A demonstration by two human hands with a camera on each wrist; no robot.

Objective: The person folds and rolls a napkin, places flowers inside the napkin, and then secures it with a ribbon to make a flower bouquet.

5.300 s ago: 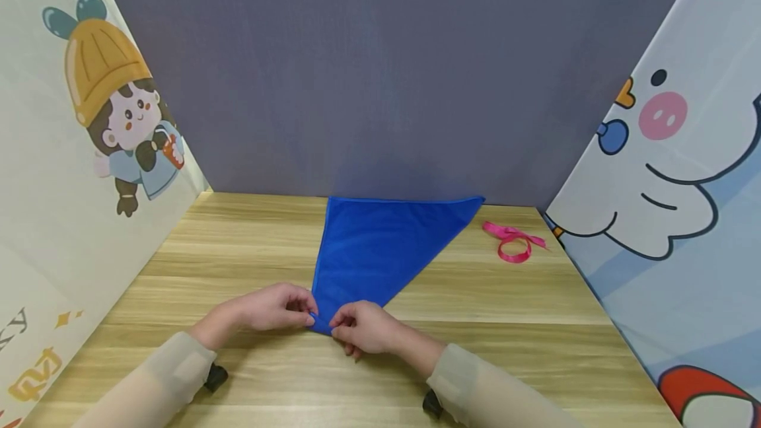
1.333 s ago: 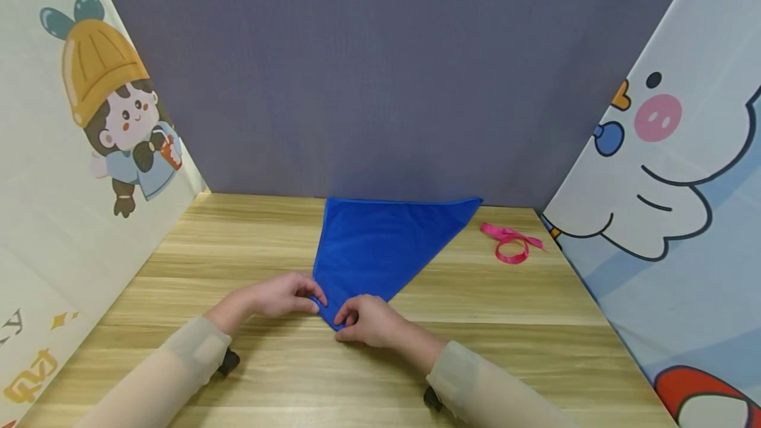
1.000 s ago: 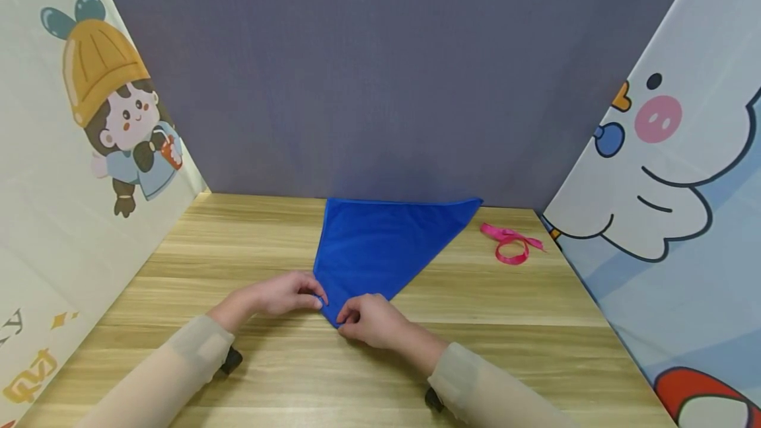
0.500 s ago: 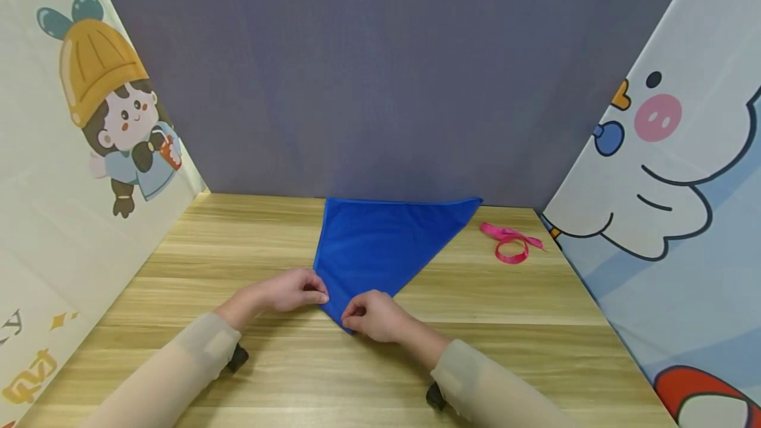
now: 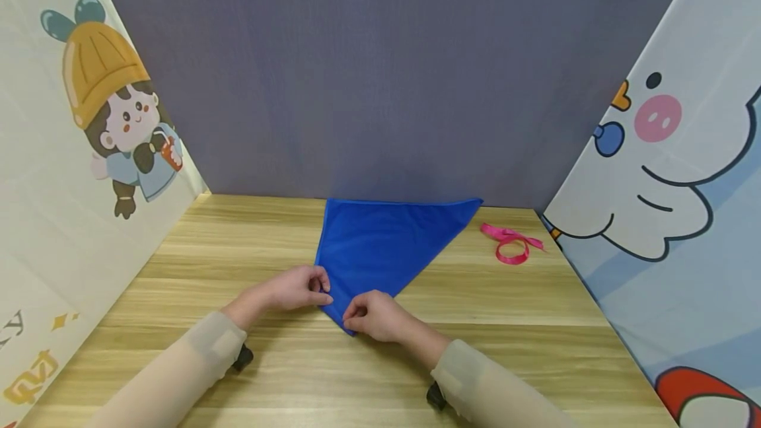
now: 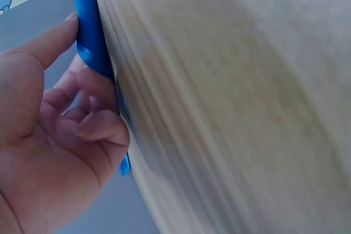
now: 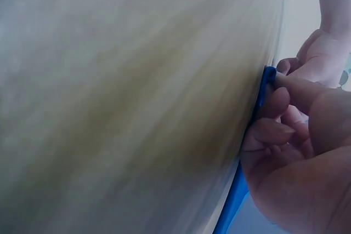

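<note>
A blue cloth [image 5: 386, 243] lies flat on the table, its far edge along the back wall and its slanted side facing right. Its near-left edge is turned over into a narrow roll [image 6: 90, 20]. My left hand [image 5: 300, 288] holds the upper part of this roll, with the thumb on it and the other fingers curled. Lower down, my right hand [image 5: 380, 317] pinches the roll close to the cloth's nearest corner. In the right wrist view, the rolled end [image 7: 270, 74] shows at the thumb tip. My hands partly hide the fold.
A loose pink ribbon [image 5: 512, 249] lies looped on the wooden table [image 5: 357, 382], right of the cloth. A grey wall [image 5: 380, 84] closes off the back. Printed panels stand at left [image 5: 47, 183] and right [image 5: 684, 216].
The cloth's near edge has been rolled inward and now slants down to the right. My left hand has moved forward and right; my right hand has shifted slightly right and forward.
</note>
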